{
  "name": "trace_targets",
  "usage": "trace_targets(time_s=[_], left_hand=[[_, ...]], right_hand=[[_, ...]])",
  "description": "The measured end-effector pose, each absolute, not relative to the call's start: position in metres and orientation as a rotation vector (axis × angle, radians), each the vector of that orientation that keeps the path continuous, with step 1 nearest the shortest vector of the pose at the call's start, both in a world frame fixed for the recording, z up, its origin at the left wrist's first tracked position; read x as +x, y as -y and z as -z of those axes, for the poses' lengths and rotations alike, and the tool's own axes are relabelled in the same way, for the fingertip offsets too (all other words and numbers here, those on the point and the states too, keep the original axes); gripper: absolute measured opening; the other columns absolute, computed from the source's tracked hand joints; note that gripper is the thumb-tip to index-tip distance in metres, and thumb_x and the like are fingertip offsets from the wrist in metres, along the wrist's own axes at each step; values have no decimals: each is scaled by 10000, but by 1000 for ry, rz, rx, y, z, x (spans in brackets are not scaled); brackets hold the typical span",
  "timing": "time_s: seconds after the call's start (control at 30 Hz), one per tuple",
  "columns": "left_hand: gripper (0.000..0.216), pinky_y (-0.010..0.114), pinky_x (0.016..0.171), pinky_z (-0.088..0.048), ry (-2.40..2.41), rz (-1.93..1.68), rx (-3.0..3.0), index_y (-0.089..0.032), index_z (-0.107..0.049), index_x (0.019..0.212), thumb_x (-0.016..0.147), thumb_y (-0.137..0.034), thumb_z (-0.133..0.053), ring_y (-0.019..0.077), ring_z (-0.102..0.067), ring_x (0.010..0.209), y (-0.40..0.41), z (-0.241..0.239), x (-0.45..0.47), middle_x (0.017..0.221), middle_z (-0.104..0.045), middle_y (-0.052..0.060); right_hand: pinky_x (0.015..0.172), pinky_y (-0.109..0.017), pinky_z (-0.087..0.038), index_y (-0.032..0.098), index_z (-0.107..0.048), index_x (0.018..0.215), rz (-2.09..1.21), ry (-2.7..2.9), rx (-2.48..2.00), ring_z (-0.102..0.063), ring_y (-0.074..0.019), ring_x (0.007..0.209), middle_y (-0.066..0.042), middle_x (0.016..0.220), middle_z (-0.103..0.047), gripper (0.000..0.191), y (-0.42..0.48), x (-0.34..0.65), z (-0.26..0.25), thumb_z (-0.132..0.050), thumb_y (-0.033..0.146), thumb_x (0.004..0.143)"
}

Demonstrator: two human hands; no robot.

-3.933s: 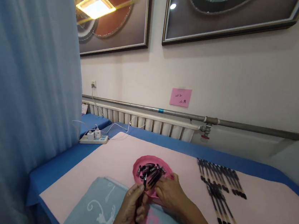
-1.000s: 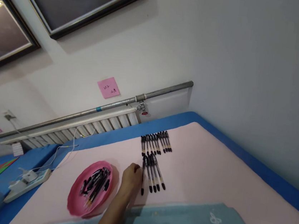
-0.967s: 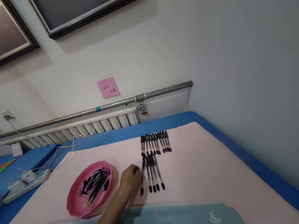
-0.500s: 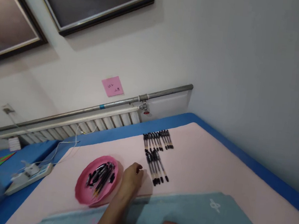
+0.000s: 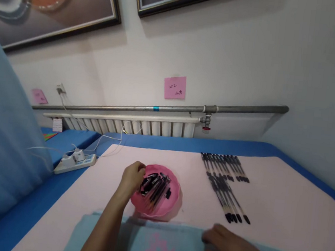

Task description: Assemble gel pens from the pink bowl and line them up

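Note:
My left hand (image 5: 133,178) is at the left side of a pink scalloped bowl (image 5: 174,200), its fingers bent over the rim. Whether anything small sits under those fingertips is hidden. Loose pen parts (image 5: 157,190), black caps and clear barrels among them, lie heaped in the bowl. My right hand (image 5: 232,249) hovers low over the light blue cloth (image 5: 184,240), fingers curled and slightly blurred; what they hold, if anything, does not show. Beyond it, black-capped pens (image 5: 223,166) lie side by side in a back row, with a shorter front row of pens (image 5: 228,201) below.
Pink sheeting (image 5: 277,198) covers the blue table (image 5: 165,142). A white power strip (image 5: 75,163) with plugs and cables sits at the left edge, near a blue curtain (image 5: 2,143). A radiator (image 5: 155,126) and metal pipe (image 5: 244,109) run along the wall behind.
My left hand has moved from between the bowl and the pens to the bowl's left rim. The view has turned left and levelled. My right hand stays low, curled.

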State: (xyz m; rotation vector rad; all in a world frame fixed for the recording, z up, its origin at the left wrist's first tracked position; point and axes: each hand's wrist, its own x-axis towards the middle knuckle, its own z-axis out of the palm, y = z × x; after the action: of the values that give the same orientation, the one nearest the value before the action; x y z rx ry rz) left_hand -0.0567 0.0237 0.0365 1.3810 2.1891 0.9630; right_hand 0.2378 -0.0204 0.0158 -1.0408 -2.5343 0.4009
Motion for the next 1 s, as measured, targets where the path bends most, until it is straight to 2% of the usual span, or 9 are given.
trace_targets(time_s=[0.13, 0.27, 0.47, 0.7, 0.83, 1.0], left_hand=[[237, 242, 749, -419, -2159, -887, 1444, -161, -662, 858, 722, -92, -480, 163, -613, 846, -44, -22, -52, 920, -699, 85], [243, 243, 764, -406, -2111, -851, 1483, -184, -660, 893, 763, -118, -466, 167, -609, 872, -44, -14, -42, 938, -699, 71], [200, 274, 741, -391, -2132, -776, 1496, -197, -651, 868, 801, -192, -463, 191, -608, 840, -34, -5, -35, 907, -694, 76], [227, 312, 669, -368, -2299, -377, 1577, -159, -628, 909, 784, -301, -502, 251, -598, 836, -35, 3, -28, 938, -670, 123], [194, 299, 636, -344, -2305, -243, 1601, -160, -642, 858, 770, -261, -503, 233, -595, 808, -36, 4, -28, 926, -666, 113], [172, 276, 570, -309, -2285, -350, 1542, -162, -639, 709, 758, -223, -485, 183, -576, 669, -34, -1, -41, 740, -668, 72]], right_hand=[[607, -275, -383, 194, -610, 835, -288, 2637, -1271, -609, -188, 715, -64, 800, -642, 215, -24, 175, -55, -396, 192, 851], [585, -272, -341, 125, -602, 831, -310, 2609, -1479, -616, -216, 739, -132, 814, -664, 210, -79, 133, -38, -405, 194, 853], [609, -247, -336, 138, -597, 892, -464, 2646, -1330, -606, -179, 754, -100, 859, -677, 232, -110, 106, 2, -371, 187, 881], [670, -233, -350, 182, -608, 964, -638, 2636, -1057, -587, -154, 792, -38, 882, -674, 229, -120, 98, 10, -392, 189, 885], [695, -247, -356, 178, -601, 1000, -634, 2595, -1042, -578, -165, 813, -48, 892, -663, 230, -122, 100, 13, -408, 185, 875], [737, -282, -345, 161, -593, 947, -474, 2573, -1039, -540, -189, 870, -81, 922, -621, 223, -110, 105, -8, -383, 199, 883]])
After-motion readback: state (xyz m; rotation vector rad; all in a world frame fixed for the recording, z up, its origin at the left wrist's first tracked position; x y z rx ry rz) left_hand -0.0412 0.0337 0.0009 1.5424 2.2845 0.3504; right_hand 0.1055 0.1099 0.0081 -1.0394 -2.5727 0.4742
